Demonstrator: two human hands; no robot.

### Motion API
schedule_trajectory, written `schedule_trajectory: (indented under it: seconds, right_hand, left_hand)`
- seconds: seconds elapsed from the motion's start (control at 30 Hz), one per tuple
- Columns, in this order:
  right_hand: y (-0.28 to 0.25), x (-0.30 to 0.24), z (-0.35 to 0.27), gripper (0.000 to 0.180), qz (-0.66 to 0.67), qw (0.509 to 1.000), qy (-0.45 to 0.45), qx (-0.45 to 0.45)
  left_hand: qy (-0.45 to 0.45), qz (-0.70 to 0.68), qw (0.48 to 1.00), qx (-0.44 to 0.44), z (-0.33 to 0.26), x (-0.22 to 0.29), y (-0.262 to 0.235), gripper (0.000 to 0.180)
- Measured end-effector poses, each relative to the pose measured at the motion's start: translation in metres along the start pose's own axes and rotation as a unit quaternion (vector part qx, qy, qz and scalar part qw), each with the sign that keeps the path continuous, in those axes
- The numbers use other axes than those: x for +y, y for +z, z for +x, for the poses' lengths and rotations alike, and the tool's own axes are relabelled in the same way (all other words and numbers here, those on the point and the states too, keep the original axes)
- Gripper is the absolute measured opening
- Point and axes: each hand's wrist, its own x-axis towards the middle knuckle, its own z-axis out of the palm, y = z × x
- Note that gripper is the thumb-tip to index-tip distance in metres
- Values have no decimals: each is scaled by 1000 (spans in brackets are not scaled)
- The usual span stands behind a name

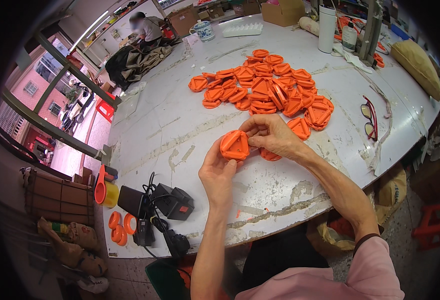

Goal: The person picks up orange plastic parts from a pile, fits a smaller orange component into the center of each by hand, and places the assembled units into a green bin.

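In my left hand (217,172) I hold a round orange plastic part (235,145) with a raised triangular shape on its upper face. The thumb lies along its lower edge and the fingers wrap behind it. My right hand (274,136) is closed in a pinch at the part's right edge; whether something small sits between its fingertips is hidden. Partly under the right hand lies another orange part (270,155). Just beyond my hands, a large heap of the same orange parts (262,86) spreads over the worn white table (165,125).
Black power adapters with cables (172,201), several orange rings (116,234) and a yellow-and-orange container (107,192) stand at the left edge. Red-framed glasses (369,117) lie at right. A white bottle (326,30) and a patterned mug (204,31) stand farther back. Another person (147,30) sits at far left.
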Motion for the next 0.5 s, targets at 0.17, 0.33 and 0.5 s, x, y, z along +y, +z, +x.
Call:
schedule_trajectory:
  seconds: [0.17,0.33,0.5]
  right_hand:
    - [5,-6,-2,23,-43,998,-35,3]
    - [5,-9,-1,21,-47,998,-39,3]
    - [8,-14,-4,22,-238,902,-330,144]
  left_hand:
    - [6,10,1000,6,0,1,1,47]
    - [-1,11,1000,16,2,0,1,47]
    - [4,5,999,40,4,-7,-9,49]
